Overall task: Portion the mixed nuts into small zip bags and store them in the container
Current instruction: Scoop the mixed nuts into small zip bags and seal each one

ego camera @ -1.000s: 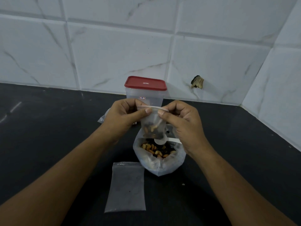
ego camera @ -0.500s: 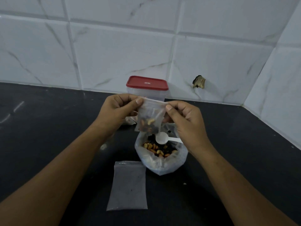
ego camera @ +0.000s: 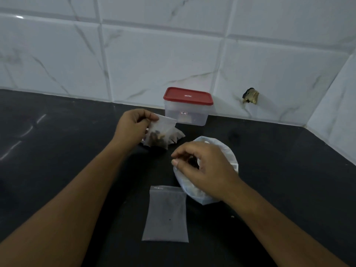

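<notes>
The filled bag (ego camera: 160,134) has swung left, pinched in the left hand (ego camera: 133,128); the right hand (ego camera: 204,170), slack and seemingly empty, hovers nearest the empty bag (ego camera: 166,214), which lies lengthwise just nearside of it.

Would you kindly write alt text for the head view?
Left hand pinches a small nut-filled zip bag at a black counter; right hand hangs, fingers curled, over the large open nut bag. An empty zip bag lies nearer, a red-lidded container by the tiled wall.
</notes>
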A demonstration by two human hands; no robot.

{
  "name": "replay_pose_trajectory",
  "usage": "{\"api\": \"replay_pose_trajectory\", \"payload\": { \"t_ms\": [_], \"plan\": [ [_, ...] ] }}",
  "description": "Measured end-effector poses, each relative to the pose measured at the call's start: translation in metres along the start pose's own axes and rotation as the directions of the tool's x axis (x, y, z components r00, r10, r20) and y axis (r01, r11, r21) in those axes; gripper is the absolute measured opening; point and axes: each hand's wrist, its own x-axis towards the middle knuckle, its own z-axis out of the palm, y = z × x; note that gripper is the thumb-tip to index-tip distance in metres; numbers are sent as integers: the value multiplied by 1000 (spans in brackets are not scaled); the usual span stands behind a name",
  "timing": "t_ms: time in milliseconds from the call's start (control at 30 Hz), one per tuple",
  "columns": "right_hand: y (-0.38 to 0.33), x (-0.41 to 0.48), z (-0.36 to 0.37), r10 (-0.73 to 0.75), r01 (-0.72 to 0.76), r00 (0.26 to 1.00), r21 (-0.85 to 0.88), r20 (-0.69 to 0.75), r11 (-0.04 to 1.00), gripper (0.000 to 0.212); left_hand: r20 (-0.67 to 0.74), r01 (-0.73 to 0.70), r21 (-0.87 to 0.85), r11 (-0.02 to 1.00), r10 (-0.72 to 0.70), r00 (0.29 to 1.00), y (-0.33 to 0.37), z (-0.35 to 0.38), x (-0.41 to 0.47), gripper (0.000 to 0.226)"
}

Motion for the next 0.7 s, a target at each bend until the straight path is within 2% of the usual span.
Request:
{"api": "replay_pose_trajectory", "payload": {
  "t_ms": [67,133,233,333,500,600,700],
  "plan": [
    [-3,0,2,-32,37,997,-65,72,997,13,-20,-4,98,995,6,1000,-2,-1,0,33],
    [-8,-1,0,-53,71,990,-138,128,988,16,30,-32,197,980,27,999,-2,0,-3,29],
    [-18,-2,-5,-43,110,963,-246,265,963,25,93,-81,322,943,53,994,-4,2,-6,53],
    [-23,-4,-6,-43,171,929,-323,369,931,32,95,-118,357,926,89,991,-7,2,-4,59],
    [-24,-4,0,-49,200,920,-357,389,912,22,114,-153,433,888,115,987,-9,0,-2,57],
    [-24,-3,6,-55,188,933,-352,356,917,10,117,-164,473,866,123,986,-8,2,-1,53],
    [-22,-4,9,-69,189,940,-342,334,921,8,107,-175,503,846,140,984,-10,3,0,50]
  ]
}}
